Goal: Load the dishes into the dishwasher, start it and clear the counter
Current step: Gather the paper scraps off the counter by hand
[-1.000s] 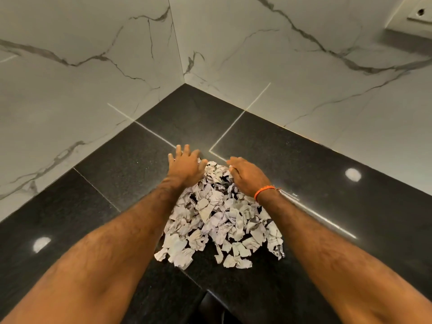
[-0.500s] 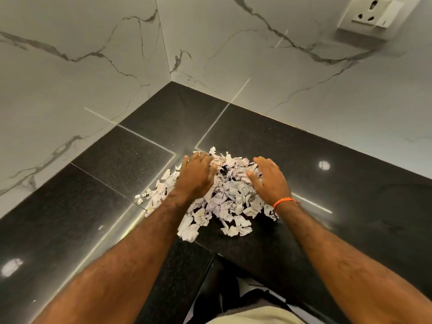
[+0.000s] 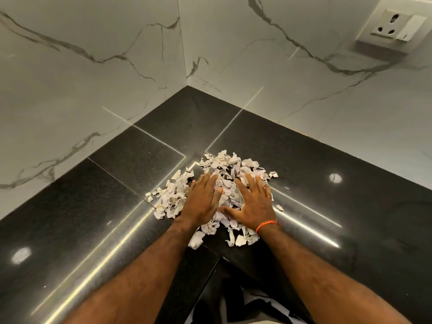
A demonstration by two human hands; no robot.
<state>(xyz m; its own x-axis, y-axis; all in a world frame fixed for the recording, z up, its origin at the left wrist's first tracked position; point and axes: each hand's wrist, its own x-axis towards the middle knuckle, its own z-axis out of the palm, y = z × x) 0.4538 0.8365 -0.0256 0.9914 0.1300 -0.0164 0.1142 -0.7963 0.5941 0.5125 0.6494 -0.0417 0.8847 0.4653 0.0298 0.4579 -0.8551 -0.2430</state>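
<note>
Hands are lying flat on a heap of torn paper scraps (image 3: 224, 181) that is sitting on the black counter (image 3: 350, 206), near its inner corner where the two marble walls (image 3: 93, 78) are meeting. Neither grip is closing on anything: the left hand (image 3: 202, 201) is resting palm down with its fingers straight and close together, pressing on the left middle of the heap, and the right hand (image 3: 253, 204) is lying palm down beside it with its fingers straight and slightly spread, its thumb stretching out toward the left hand and nearly touching it. Both grips are released, with scraps showing under and between the fingers but none pinched or curled around. Fingertips of both hands are pointing away from the person, toward the corner.

Both forearms are reaching forward from the bottom of the view, bare, converging toward the heap so that the wrists are sitting close together. An orange wristband (image 3: 266, 224) is circling the right wrist.

Scraps are spreading out past the hands on every side: a looser scatter is trailing to the left of the left hand, a taller clump is rising just beyond the fingertips, several pieces are lying near the counter's front edge below the wrists, and one small piece is lying apart just to the right of the right hand. Ceiling lights are reflecting as bright spots and streaks on the polished counter. A white wall socket (image 3: 397, 29) is sitting high on the right wall, well apart from the heap
</note>
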